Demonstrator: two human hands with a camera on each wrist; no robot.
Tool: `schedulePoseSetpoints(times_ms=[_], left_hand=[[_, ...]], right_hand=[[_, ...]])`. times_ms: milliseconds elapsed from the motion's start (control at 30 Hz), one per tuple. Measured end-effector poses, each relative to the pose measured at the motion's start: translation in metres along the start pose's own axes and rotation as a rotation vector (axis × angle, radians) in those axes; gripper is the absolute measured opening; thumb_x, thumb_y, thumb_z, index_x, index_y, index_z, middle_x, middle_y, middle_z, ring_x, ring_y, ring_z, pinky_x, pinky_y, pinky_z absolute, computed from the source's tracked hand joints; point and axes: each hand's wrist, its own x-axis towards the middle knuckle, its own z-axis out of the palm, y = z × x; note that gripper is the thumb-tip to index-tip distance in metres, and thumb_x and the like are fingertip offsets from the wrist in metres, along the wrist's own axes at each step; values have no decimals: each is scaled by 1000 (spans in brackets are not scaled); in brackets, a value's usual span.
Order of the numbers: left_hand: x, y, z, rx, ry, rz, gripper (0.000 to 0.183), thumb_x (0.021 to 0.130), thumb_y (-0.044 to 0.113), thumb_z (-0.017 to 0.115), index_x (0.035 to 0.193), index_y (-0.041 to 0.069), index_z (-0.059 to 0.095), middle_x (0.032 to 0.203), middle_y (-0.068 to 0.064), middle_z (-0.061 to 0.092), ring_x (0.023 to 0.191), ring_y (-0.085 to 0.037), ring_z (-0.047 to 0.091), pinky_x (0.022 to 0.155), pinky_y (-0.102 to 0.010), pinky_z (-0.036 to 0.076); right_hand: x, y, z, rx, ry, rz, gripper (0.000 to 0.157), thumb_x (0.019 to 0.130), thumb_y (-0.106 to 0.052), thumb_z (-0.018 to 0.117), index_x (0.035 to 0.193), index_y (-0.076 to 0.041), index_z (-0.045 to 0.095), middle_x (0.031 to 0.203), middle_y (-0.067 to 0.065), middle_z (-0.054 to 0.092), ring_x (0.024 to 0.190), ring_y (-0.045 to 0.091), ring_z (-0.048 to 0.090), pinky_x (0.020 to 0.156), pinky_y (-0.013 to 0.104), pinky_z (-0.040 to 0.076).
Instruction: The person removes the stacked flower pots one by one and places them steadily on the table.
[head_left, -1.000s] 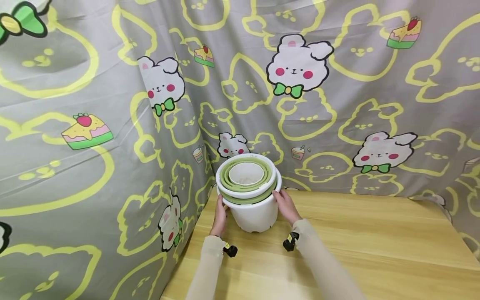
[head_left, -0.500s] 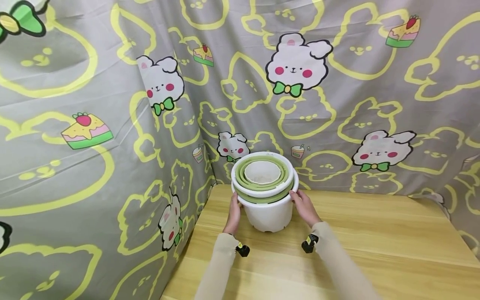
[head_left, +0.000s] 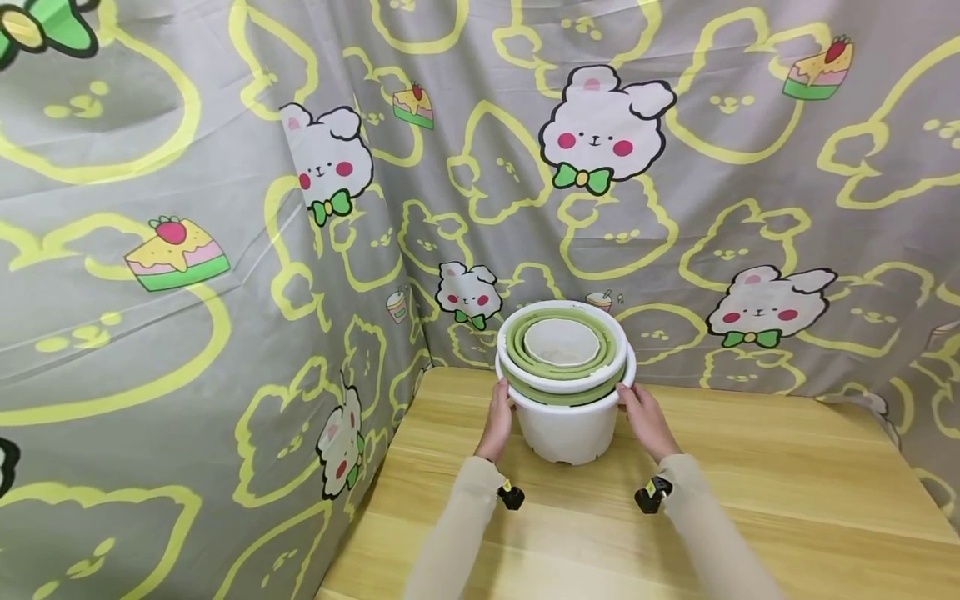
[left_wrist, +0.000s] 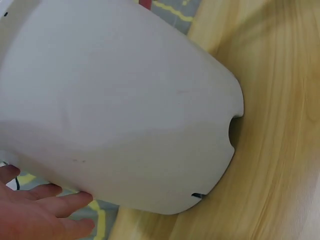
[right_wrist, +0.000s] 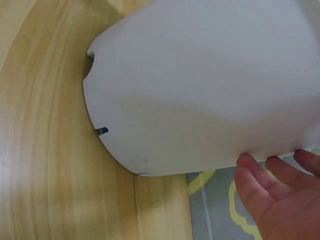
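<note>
A stack of nested flower pots, white and green, is upright between both hands. The outer white flower pot (head_left: 568, 433) has small notches along its base, which rests on or just above the table; I cannot tell which. My left hand (head_left: 497, 423) grips its rim from the left, and my right hand (head_left: 648, 422) grips the rim opposite, thumb near the top edge. Inside sit green pots (head_left: 570, 392), another white-rimmed pot (head_left: 558, 385) and a small white pot (head_left: 562, 342) in the centre. Fingers (left_wrist: 75, 202) of the left hand lie along the pot's side below the rim.
The wooden table (head_left: 787, 475) extends to the right and front of the pots. A patterned grey curtain (head_left: 720, 200) hangs close behind them, and another curtain side (head_left: 195, 350) runs along the table's left edge.
Both hands have moved the whole stack of flower pots steadily to the right, away from the left curtain. The grip on the rim looks the same throughout.
</note>
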Motion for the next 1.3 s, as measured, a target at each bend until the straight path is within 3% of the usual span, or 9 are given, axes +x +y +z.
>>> schedulePoseSetpoints(times_ms=[100, 200, 333, 500, 800, 1133, 1300], left_hand=[[1, 1, 5, -3, -26, 3, 71, 112, 53, 19, 161, 3, 26, 164, -23, 33, 155, -40, 28, 126, -59, 27], [3, 4, 2, 58, -36, 9, 68, 112, 52, 21, 158, 4, 35, 159, -21, 42, 152, -39, 36, 124, -58, 33], [8, 12, -13, 280, 6, 24, 65, 111, 52, 27, 149, 5, 50, 151, -20, 54, 144, -38, 48, 118, -56, 41], [20, 28, -33, 534, 64, 93, 57, 110, 47, 39, 144, 5, 57, 147, -20, 57, 136, -40, 54, 113, -59, 43], [33, 35, -44, 977, 83, 208, 61, 109, 50, 34, 144, 4, 55, 149, -24, 51, 136, -46, 50, 116, -63, 32], [40, 44, -48, 1246, 54, 259, 68, 107, 59, 24, 150, 16, 54, 161, -19, 42, 153, -44, 31, 125, -69, 17], [43, 44, -50, 1298, 49, 239, 69, 107, 61, 22, 151, 17, 52, 162, -18, 41, 155, -44, 29, 125, -69, 16]], right_hand=[[-1, 3, -7, -11, -5, 16, 79, 109, -57, 28, 162, 3, 24, 159, 31, 38, 140, 50, 50, 117, 58, 41], [-2, 4, -11, -5, -12, 27, 81, 109, -58, 26, 162, 2, 21, 162, 31, 34, 141, 51, 48, 117, 60, 40], [-1, 5, -8, 32, -18, 37, 79, 109, -58, 27, 163, 0, 20, 163, 30, 33, 141, 51, 47, 116, 61, 40], [0, 6, -4, 51, -20, 44, 80, 109, -59, 25, 166, -4, 13, 165, 29, 30, 142, 51, 46, 115, 61, 41], [-2, 7, -2, 58, -33, 58, 82, 108, -60, 22, 166, -4, 9, 168, 29, 23, 145, 51, 41, 115, 63, 39], [-1, 11, -6, 61, -42, 75, 84, 107, -63, 17, 167, -5, 3, 170, 29, 17, 146, 52, 39, 116, 64, 39], [0, 11, -6, 62, -48, 69, 84, 107, -63, 16, 166, -5, 3, 170, 29, 16, 146, 52, 38, 116, 64, 38]])
